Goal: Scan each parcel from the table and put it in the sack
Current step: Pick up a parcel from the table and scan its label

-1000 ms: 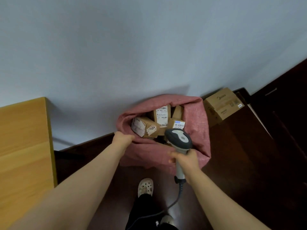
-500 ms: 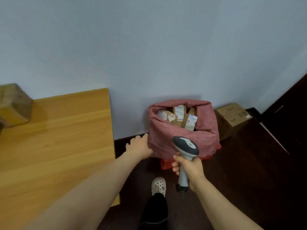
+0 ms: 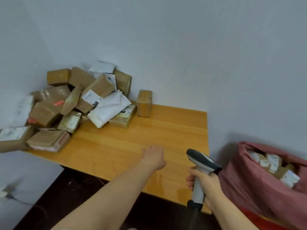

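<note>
A heap of parcels (image 3: pixel 79 103), brown boxes and white mailers, fills the far left of the wooden table (image 3: pixel 166 130). One small brown box (image 3: pixel 144 103) stands apart against the wall. My left hand (image 3: pixel 153 156) reaches out over the bare tabletop, fingers relaxed, holding nothing. My right hand (image 3: pixel 205 183) grips the handle of a grey and white barcode scanner (image 3: pixel 199 166) beside the table's right edge. The red sack (image 3: pixel 259 188) stands on the floor at the right, its mouth open, with several labelled boxes inside.
A pale wall runs behind the table and sack. Dark floor lies below the table's near edge. A cable and a white object (image 3: pixel 5 193) sit on the floor at the far left. The scanner's cord hangs down from its handle.
The view has swung left from the sack to the table. My left hand left the sack's rim and now reaches over the tabletop. The scanner stays in my right hand.
</note>
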`<control>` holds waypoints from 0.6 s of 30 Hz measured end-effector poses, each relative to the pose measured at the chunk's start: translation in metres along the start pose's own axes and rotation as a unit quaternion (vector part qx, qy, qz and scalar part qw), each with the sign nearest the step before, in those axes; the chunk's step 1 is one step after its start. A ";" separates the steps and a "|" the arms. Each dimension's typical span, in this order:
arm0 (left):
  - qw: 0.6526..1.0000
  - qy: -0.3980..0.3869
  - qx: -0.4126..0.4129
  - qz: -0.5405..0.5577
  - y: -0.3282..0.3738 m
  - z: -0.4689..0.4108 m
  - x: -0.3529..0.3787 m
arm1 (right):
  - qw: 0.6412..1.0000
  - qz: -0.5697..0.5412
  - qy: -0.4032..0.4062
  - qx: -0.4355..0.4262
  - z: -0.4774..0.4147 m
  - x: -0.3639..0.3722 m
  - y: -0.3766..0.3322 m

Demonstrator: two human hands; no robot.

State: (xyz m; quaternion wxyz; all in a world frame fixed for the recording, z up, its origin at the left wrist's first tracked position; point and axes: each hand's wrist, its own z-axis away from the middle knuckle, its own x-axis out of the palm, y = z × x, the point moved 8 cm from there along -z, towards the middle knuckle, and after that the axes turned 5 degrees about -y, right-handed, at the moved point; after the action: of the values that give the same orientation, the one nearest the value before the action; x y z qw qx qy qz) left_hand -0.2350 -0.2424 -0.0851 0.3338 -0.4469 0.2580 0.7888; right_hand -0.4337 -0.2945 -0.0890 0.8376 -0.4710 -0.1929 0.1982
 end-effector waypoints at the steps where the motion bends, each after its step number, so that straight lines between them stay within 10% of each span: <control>1: 1.000 0.005 -0.014 0.011 -0.028 -0.005 -0.007 | 1.000 0.005 -0.016 0.003 -0.008 0.027 -0.003; 18: 0.959 0.235 -0.091 0.133 -0.370 -0.159 -0.237 | 0.996 0.048 -0.072 0.011 -0.152 0.334 -0.063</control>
State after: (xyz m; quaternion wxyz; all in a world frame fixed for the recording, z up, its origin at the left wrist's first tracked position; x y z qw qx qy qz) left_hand 0.2196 -0.1863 0.0080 0.1140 -0.6095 0.3134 0.7192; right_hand -0.0635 -0.2612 -0.0617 0.8160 -0.4553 -0.2280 0.2735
